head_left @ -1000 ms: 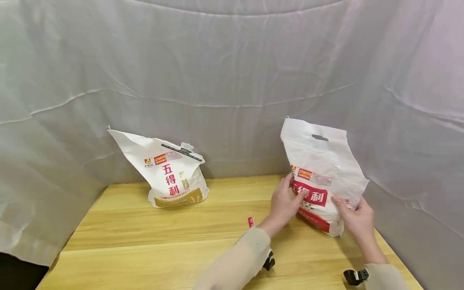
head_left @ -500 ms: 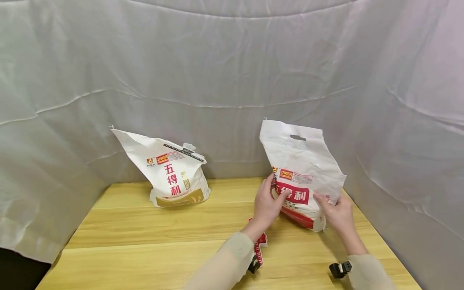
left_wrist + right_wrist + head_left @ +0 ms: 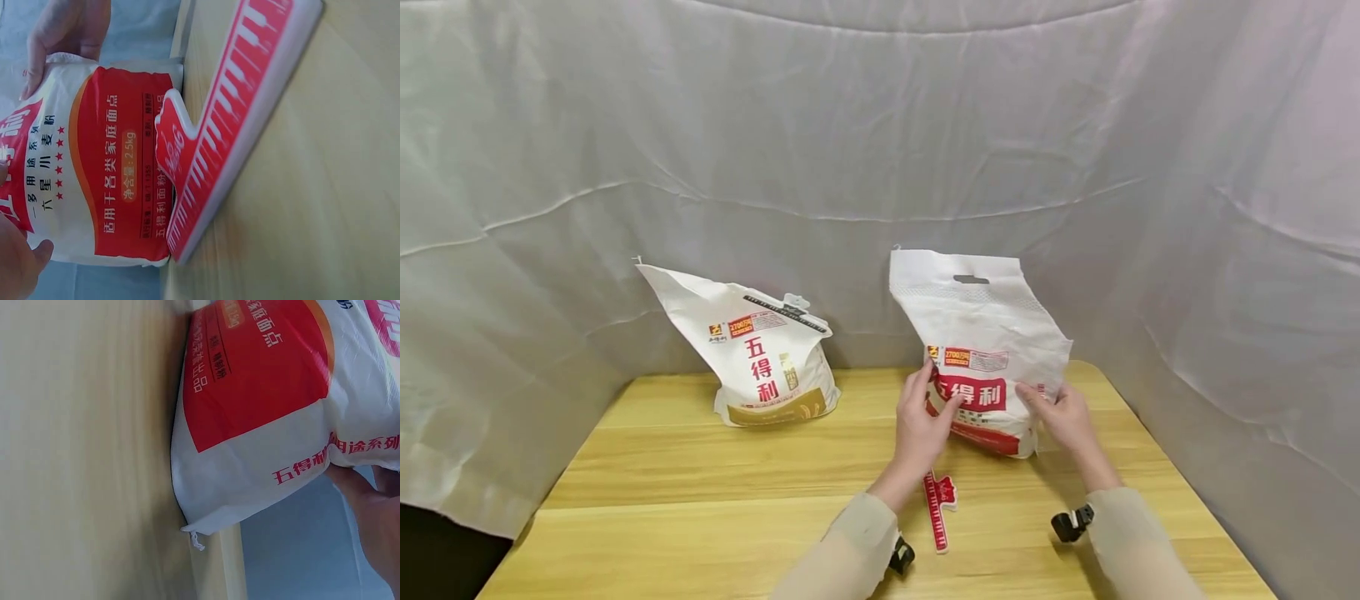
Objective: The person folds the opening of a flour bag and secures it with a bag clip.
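A white flour bag (image 3: 992, 321) with a red label and a cut-out handle stands upright, leaning a little, at the right of the table. My left hand (image 3: 921, 429) grips its left side, the thumb on the front. On its right side my right hand (image 3: 1067, 419) pinches the bag; in the right wrist view the right hand (image 3: 375, 519) has gathered the bag's edge. A red and white clip (image 3: 938, 510) with a piano-key pattern lies on the table just in front of the bag. The left wrist view shows this clip (image 3: 219, 119) close up.
Farther left stands a second white flour bag (image 3: 782, 358) with a gold band. Its top is folded over and held by a black and white clip (image 3: 786, 312). Grey cloth (image 3: 820, 167) hangs behind and at the sides of the wooden table (image 3: 700, 483).
Both hands have moved left, carrying the red-labelled flour bag between them. The red clip, mostly hidden by the left arm before, now shows in full or nearly so.
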A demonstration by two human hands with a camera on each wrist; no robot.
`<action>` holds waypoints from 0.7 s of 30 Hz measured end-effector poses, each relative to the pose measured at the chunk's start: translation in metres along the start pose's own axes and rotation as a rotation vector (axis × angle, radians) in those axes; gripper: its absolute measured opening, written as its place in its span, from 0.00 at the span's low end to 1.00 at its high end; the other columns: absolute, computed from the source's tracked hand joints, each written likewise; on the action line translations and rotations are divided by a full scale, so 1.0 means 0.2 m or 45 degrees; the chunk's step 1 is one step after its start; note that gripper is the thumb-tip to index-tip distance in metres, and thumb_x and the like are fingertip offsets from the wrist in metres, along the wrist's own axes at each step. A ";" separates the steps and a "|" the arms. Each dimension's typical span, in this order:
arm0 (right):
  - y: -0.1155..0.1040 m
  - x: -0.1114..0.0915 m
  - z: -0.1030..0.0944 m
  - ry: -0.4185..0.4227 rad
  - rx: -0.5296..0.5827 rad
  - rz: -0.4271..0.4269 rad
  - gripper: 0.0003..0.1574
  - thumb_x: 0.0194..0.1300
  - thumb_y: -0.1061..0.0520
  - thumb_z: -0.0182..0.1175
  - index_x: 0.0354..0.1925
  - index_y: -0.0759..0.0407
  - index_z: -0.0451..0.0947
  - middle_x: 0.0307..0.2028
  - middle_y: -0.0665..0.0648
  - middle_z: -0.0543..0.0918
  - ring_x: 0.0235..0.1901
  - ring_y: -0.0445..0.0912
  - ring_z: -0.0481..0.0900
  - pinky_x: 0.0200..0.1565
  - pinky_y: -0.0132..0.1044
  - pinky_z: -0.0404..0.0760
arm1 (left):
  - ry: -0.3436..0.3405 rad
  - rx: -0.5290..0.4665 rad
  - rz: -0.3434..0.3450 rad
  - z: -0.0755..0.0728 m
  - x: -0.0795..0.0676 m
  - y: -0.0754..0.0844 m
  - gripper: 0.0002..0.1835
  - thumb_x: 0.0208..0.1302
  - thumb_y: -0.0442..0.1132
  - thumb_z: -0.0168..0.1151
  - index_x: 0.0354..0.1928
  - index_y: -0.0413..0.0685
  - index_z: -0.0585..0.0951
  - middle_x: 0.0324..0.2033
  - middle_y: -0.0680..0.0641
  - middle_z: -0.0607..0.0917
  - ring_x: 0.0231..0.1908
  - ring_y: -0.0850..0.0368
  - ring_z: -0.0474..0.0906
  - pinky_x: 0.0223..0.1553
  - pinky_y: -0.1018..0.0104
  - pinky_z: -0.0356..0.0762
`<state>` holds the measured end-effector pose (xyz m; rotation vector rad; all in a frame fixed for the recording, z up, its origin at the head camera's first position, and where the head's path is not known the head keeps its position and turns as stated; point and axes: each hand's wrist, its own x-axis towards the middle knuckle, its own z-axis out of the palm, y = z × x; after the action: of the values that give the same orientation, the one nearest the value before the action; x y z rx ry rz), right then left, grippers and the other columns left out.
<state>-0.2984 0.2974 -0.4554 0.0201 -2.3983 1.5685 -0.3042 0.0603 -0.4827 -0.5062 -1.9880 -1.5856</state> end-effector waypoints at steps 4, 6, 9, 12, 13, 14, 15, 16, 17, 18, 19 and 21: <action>-0.01 0.07 0.07 -0.085 0.093 -0.029 0.31 0.74 0.47 0.65 0.58 0.72 0.75 0.46 0.61 0.88 0.39 0.36 0.85 0.44 0.29 0.85 | 0.091 -0.003 0.021 -0.05 -0.01 -0.02 0.37 0.66 0.38 0.73 0.75 0.42 0.69 0.62 0.43 0.78 0.59 0.47 0.78 0.57 0.51 0.84; -0.01 0.10 0.11 -0.115 0.131 -0.044 0.29 0.74 0.48 0.66 0.57 0.72 0.75 0.44 0.58 0.89 0.39 0.37 0.85 0.44 0.30 0.85 | 0.129 -0.008 0.025 -0.08 -0.01 -0.03 0.37 0.66 0.37 0.73 0.75 0.42 0.69 0.61 0.43 0.79 0.60 0.46 0.79 0.59 0.50 0.82; -0.02 0.14 0.17 -0.169 0.195 -0.059 0.28 0.74 0.51 0.65 0.58 0.73 0.74 0.44 0.53 0.88 0.40 0.37 0.85 0.46 0.30 0.85 | 0.184 -0.015 0.027 -0.11 -0.02 -0.05 0.37 0.65 0.36 0.73 0.74 0.41 0.70 0.60 0.42 0.79 0.59 0.45 0.79 0.60 0.49 0.82; -0.03 0.18 0.23 -0.216 0.290 -0.055 0.27 0.74 0.53 0.65 0.59 0.74 0.74 0.43 0.48 0.88 0.42 0.38 0.85 0.48 0.30 0.85 | 0.242 -0.015 0.026 -0.15 -0.02 -0.06 0.36 0.65 0.36 0.74 0.73 0.40 0.71 0.59 0.42 0.79 0.58 0.44 0.80 0.59 0.48 0.82; -0.04 0.19 0.25 -0.228 0.317 -0.054 0.26 0.74 0.54 0.65 0.58 0.74 0.74 0.43 0.48 0.88 0.42 0.38 0.85 0.48 0.30 0.85 | 0.260 -0.013 0.027 -0.16 -0.02 -0.06 0.36 0.65 0.36 0.74 0.73 0.40 0.71 0.59 0.42 0.79 0.58 0.44 0.80 0.59 0.48 0.82; -0.04 0.20 0.27 -0.236 0.336 -0.051 0.25 0.74 0.54 0.64 0.57 0.73 0.75 0.42 0.46 0.87 0.42 0.38 0.85 0.48 0.30 0.85 | 0.276 -0.011 0.023 -0.17 -0.02 -0.06 0.36 0.65 0.36 0.74 0.73 0.41 0.71 0.59 0.42 0.79 0.58 0.44 0.80 0.60 0.49 0.82; -0.04 0.21 0.29 -0.244 0.356 -0.051 0.23 0.74 0.55 0.64 0.56 0.72 0.76 0.41 0.46 0.87 0.42 0.38 0.85 0.48 0.30 0.84 | 0.293 -0.006 0.022 -0.18 -0.02 -0.07 0.37 0.65 0.36 0.74 0.73 0.41 0.71 0.59 0.41 0.79 0.58 0.44 0.80 0.60 0.50 0.82; -0.04 0.23 0.30 -0.253 0.376 -0.050 0.21 0.74 0.56 0.64 0.55 0.71 0.77 0.40 0.45 0.87 0.42 0.39 0.85 0.48 0.30 0.85 | 0.309 0.000 0.022 -0.19 -0.02 -0.07 0.37 0.64 0.36 0.74 0.73 0.40 0.71 0.59 0.41 0.79 0.58 0.44 0.80 0.60 0.50 0.81; -0.04 0.24 0.32 -0.267 0.397 -0.050 0.18 0.74 0.57 0.63 0.53 0.70 0.78 0.39 0.45 0.87 0.41 0.39 0.85 0.47 0.31 0.85 | 0.323 0.006 0.020 -0.20 -0.02 -0.07 0.37 0.64 0.36 0.75 0.73 0.41 0.71 0.59 0.41 0.79 0.58 0.44 0.80 0.61 0.51 0.81; -0.04 0.24 0.33 -0.278 0.410 -0.047 0.14 0.74 0.57 0.63 0.50 0.68 0.80 0.38 0.45 0.87 0.40 0.39 0.86 0.47 0.31 0.85 | 0.335 0.011 0.015 -0.21 -0.02 -0.08 0.37 0.64 0.36 0.75 0.73 0.41 0.71 0.60 0.42 0.79 0.58 0.45 0.80 0.61 0.52 0.81; -0.04 0.25 0.34 -0.290 0.425 -0.047 0.11 0.74 0.58 0.62 0.48 0.67 0.81 0.38 0.46 0.87 0.40 0.40 0.86 0.46 0.31 0.85 | 0.345 0.013 0.008 -0.21 -0.03 -0.08 0.38 0.63 0.36 0.75 0.73 0.41 0.71 0.60 0.42 0.79 0.59 0.45 0.80 0.62 0.53 0.80; -0.05 0.27 0.36 -0.324 0.459 -0.045 0.06 0.75 0.61 0.61 0.45 0.63 0.82 0.37 0.47 0.87 0.39 0.41 0.86 0.46 0.32 0.85 | 0.362 0.018 -0.006 -0.23 -0.03 -0.09 0.38 0.62 0.35 0.76 0.73 0.41 0.71 0.60 0.42 0.79 0.59 0.45 0.80 0.63 0.53 0.79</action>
<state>-0.3645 0.2360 -0.4615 0.3504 -2.2369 2.0673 -0.3017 0.0127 -0.4927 -0.2539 -1.7847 -1.5497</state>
